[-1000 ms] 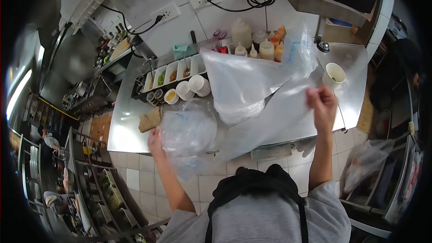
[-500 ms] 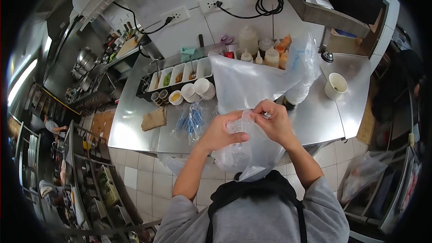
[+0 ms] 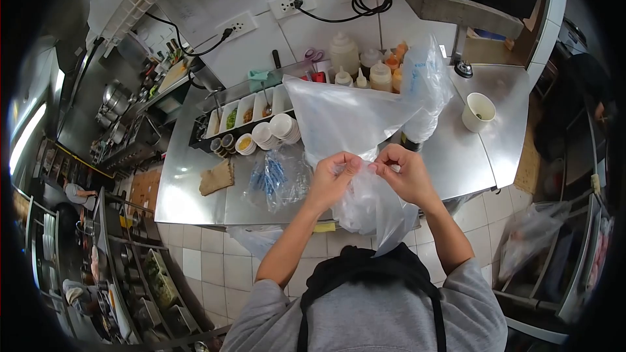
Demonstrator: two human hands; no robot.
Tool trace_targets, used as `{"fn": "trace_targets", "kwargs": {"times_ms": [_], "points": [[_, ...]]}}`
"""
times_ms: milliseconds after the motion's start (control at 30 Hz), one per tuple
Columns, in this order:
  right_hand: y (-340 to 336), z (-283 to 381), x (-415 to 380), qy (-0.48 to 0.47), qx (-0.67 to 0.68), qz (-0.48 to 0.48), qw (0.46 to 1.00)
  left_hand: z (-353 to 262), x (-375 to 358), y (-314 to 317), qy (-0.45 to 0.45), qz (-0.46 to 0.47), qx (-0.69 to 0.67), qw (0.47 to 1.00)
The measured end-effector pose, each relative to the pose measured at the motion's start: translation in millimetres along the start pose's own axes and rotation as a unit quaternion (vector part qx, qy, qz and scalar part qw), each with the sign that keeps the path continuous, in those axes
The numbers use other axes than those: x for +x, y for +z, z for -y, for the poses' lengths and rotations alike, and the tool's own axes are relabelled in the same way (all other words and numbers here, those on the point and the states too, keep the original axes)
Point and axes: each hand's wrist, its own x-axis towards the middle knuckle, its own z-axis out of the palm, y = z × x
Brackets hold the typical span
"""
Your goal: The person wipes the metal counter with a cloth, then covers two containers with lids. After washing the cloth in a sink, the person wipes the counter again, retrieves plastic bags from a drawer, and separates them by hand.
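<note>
At the front edge of the steel counter, my left hand [image 3: 334,181] pinches the gathered plastic of a clear bag [image 3: 358,205]. Beside it, my right hand [image 3: 405,173] also has thumb and fingers closed on this plastic. The bag hangs below both hands, over the counter's edge. Just beyond them a large translucent plastic sheet [image 3: 345,117] lies across the counter and reaches up to a rolled plastic bundle [image 3: 422,88] with blue print. A dark-based container [image 3: 411,143] shows partly behind my right hand.
The steel counter [image 3: 189,192] carries a brown cloth [image 3: 216,178], blue-marked packets [image 3: 268,176], stacked white cups [image 3: 283,127], a tray of food tubs [image 3: 248,109], squeeze bottles [image 3: 380,75] and a paper cup [image 3: 478,113]. Shelves [image 3: 140,274] stand at left, where another person [image 3: 78,192] is visible.
My hands have drawn closer together on the plastic, and the left thumb has closed against the fingers. The counter items appear slightly further left as the view has shifted.
</note>
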Motion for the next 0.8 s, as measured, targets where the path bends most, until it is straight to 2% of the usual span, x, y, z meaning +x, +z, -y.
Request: {"fn": "trace_targets", "kwargs": {"times_ms": [33, 67, 133, 167, 233, 267, 333, 367, 433, 467, 533, 567, 633, 667, 733, 800], "points": [[0, 6, -1, -0.050, -0.085, -0.006, 0.995, 1, -1, 0, -0.023, 0.020, -0.044, 0.999], [3, 3, 1, -0.049, -0.084, -0.008, 0.995, 1, -2, 2, -0.024, 0.022, -0.044, 0.999], [11, -3, 4, -0.166, -0.178, -0.115, 0.963, 0, -4, 11, 0.128, 0.012, -0.032, 0.991], [14, -2, 4, -0.165, -0.177, -0.117, 0.963, -1, -6, 18, 0.128, 0.014, -0.031, 0.991], [18, 2, 3, -0.171, -0.195, -0.148, 0.954, -6, -11, 31, 0.228, -0.088, 0.132, 0.961], [18, 3, 3, -0.172, -0.196, -0.148, 0.954, -10, -12, 30, 0.229, -0.088, 0.132, 0.961], [19, 5, 2, -0.141, -0.146, -0.127, 0.971, -16, -16, 20, -0.016, -0.096, 0.066, 0.993], [18, 6, 2, -0.141, -0.147, -0.124, 0.971, -13, -15, 14, -0.018, -0.098, 0.064, 0.993], [8, 5, 5, -0.093, -0.229, -0.096, 0.964, -4, -10, 3, 0.062, -0.093, 0.029, 0.993], [3, 1, 5, -0.094, -0.228, -0.095, 0.964, -3, -12, -1, 0.062, -0.094, 0.029, 0.993], [-6, -3, 7, -0.014, -0.121, 0.038, 0.992, -4, -11, -8, 0.053, -0.089, 0.037, 0.994], [-5, -1, 7, -0.015, -0.122, 0.039, 0.992, -3, -10, -13, 0.054, -0.090, 0.035, 0.994], [1, 9, 4, -0.101, -0.129, 0.018, 0.986, 3, -10, -23, 0.014, -0.053, -0.021, 0.998], [2, 7, 4, -0.099, -0.130, 0.019, 0.986, 4, -10, -26, 0.013, -0.053, -0.023, 0.998], [5, 3, 6, -0.008, -0.055, -0.013, 0.998, 5, -9, -30, 0.051, -0.015, -0.033, 0.998], [-2, 3, 9, -0.004, -0.053, -0.025, 0.998, 5, -8, -35, 0.036, -0.013, -0.027, 0.999]]}}
